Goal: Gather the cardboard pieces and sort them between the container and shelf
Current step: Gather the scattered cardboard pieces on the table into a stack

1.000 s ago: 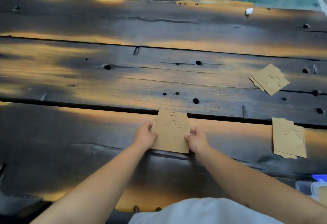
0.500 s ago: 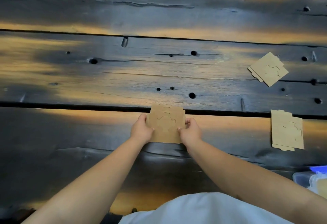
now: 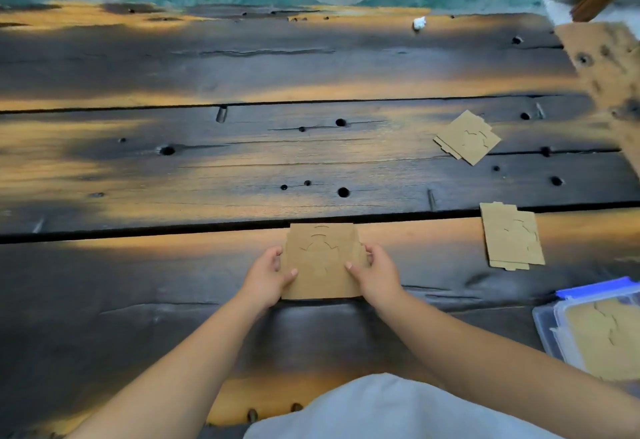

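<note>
Head view: my left hand (image 3: 265,274) and right hand (image 3: 375,274) pinch a flat brown cardboard stack (image 3: 322,262) mid-tabletop. Some cardboard already fills the clear plastic container (image 3: 547,326) at the right edge; two brown cardboard piles (image 3: 465,137) (image 3: 510,236) remain, I judge.

Two cardboard stacks (image 3: 467,137) (image 3: 511,236) and a plastic container (image 3: 554,327) are crowding the right side; the tabletop (image 3: 138,168) leftward is lying open.

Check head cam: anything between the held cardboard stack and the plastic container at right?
In the head view only bare dark wood table and the right forearm lie between the held cardboard stack and the plastic container. The nearest loose cardboard pile sits farther back.
</note>
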